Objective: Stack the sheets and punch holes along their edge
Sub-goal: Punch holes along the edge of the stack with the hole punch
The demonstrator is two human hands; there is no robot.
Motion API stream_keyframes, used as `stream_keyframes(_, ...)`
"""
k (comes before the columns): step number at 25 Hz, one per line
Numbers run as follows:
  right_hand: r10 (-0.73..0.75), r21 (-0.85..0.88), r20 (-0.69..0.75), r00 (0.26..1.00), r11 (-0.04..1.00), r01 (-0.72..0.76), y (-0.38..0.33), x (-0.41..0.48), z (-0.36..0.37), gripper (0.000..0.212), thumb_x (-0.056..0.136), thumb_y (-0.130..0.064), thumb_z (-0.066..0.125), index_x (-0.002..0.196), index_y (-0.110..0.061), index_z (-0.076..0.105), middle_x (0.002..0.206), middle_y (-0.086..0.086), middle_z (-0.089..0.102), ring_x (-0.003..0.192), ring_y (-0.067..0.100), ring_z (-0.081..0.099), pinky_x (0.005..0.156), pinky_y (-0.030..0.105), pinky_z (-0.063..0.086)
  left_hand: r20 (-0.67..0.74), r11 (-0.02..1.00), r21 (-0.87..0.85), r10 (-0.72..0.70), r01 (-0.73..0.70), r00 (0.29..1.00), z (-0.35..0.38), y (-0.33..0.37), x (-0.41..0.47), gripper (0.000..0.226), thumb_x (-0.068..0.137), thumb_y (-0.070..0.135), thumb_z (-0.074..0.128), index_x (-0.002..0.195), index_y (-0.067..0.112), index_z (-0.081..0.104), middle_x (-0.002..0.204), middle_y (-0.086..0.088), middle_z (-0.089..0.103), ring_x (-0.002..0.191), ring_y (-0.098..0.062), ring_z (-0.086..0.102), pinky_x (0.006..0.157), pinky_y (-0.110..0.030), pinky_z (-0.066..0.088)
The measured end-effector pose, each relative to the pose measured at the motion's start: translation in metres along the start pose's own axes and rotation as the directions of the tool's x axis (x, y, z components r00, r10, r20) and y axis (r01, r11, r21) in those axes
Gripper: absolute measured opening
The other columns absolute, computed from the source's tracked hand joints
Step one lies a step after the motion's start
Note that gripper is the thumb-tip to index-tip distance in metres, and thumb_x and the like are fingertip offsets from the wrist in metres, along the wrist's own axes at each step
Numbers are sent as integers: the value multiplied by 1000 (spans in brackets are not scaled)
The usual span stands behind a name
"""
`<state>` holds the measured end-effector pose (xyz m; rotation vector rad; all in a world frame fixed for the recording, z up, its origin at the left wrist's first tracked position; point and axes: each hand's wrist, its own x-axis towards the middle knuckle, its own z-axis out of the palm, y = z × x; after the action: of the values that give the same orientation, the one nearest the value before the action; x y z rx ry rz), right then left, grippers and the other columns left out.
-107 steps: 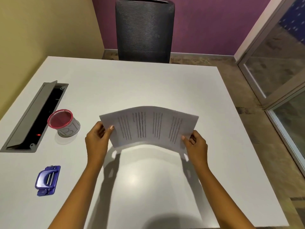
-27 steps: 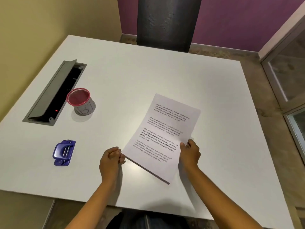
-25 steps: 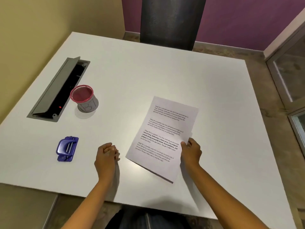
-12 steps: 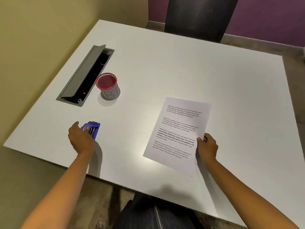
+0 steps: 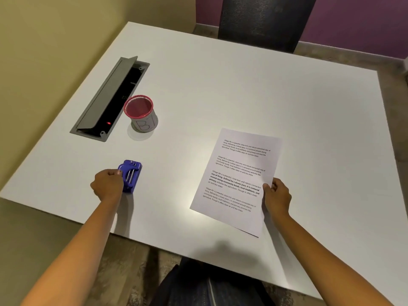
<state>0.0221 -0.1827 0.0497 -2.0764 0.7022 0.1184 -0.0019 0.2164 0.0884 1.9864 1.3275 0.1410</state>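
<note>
A stack of white printed sheets (image 5: 237,180) lies on the white table (image 5: 220,89), right of centre, turned slightly clockwise. My right hand (image 5: 277,196) pinches the stack's right edge near the lower corner. A small blue hole punch (image 5: 130,176) sits on the table near the front left. My left hand (image 5: 108,187) is closed on the punch's left side, the thumb on top of it. The punch and the sheets are well apart.
A pink-rimmed mesh pen cup (image 5: 141,113) stands behind the punch. Left of it is an open grey cable hatch (image 5: 110,98) sunk in the tabletop. A dark chair (image 5: 262,21) stands at the far side. The table's front edge runs just below my wrists.
My left hand has let go of the sheets, moved left and closed on the hole punch. The sheets went from upright in both hands to flat on the table, held by my right hand.
</note>
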Motion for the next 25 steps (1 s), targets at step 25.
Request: stream_keyframes(25, 29, 26, 99, 995, 999, -32, 22, 3, -25, 7, 88, -8, 60, 93, -7, 66, 75, -2, 62, 74, 19, 55, 61, 18, 40, 307, 985, -102, 163, -138, 938, 113, 69, -87, 13, 89, 12, 61, 89, 2, 70, 90, -12, 67, 78, -26, 60, 67, -27, 43)
